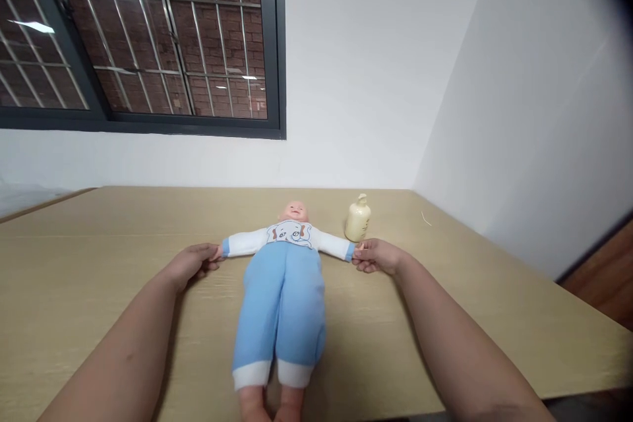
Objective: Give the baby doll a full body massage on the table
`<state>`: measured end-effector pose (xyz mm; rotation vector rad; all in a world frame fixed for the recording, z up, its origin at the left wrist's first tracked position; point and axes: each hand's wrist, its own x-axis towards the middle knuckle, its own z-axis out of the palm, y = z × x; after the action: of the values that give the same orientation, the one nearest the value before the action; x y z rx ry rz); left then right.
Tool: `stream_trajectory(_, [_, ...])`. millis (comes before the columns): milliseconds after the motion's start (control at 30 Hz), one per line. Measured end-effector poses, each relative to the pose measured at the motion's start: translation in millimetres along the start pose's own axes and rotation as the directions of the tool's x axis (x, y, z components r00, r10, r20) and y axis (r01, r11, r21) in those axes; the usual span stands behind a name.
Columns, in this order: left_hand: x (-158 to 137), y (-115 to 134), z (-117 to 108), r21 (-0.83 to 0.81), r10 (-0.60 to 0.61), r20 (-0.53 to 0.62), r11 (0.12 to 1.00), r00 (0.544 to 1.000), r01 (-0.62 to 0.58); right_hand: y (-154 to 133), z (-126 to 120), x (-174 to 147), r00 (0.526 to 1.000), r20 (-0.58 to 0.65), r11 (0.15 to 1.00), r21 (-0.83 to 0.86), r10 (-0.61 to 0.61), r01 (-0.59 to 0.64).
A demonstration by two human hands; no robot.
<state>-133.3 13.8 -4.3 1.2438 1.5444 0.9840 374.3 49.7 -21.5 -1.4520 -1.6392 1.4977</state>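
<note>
A baby doll (281, 303) lies on its back on the table, its head away from me and its bare feet toward me. It wears a white top with a cartoon animal face and light blue trousers with white cuffs. Both of its arms are stretched out sideways. My left hand (195, 260) is closed on the doll's hand at the left, by the blue sleeve cuff. At the right, my right hand (376, 257) pinches the doll's other hand. Just beyond my right hand stands a cream-coloured bottle (358, 219) with a pump-like top.
The wood-toned table (128, 224) reaches to the white wall (366, 79). A barred window (188, 33) is at the upper left. A thin pale strand (425, 218) lies on the table at the right. Clear plastic (30, 198) shows at the far left edge.
</note>
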Motion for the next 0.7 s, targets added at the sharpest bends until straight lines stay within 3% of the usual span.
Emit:
stream_trajectory(200, [-2.2,-0.1,-2.4,-0.008,-0.018,0.03,1.0,0.999,0.019,4.6,-3.9,1.9,1.0,-0.016,0.989,0.149,0.005,-0.003])
stream_trajectory(467, [0.7,-6.6,7.6,0.22,0.079,-0.042,0.973,0.996,-0.068,7.1,10.7,12.1,0.978,-0.205,0.993,0.111,-0.023,0.047])
stream_trajectory(700, [-2.1,-6.0,7.6,0.099,0.079,-0.064,0.992,0.995,-0.073,14.6,16.2,5.2,0.923,-0.359,0.979,0.091,-0.136,0.18])
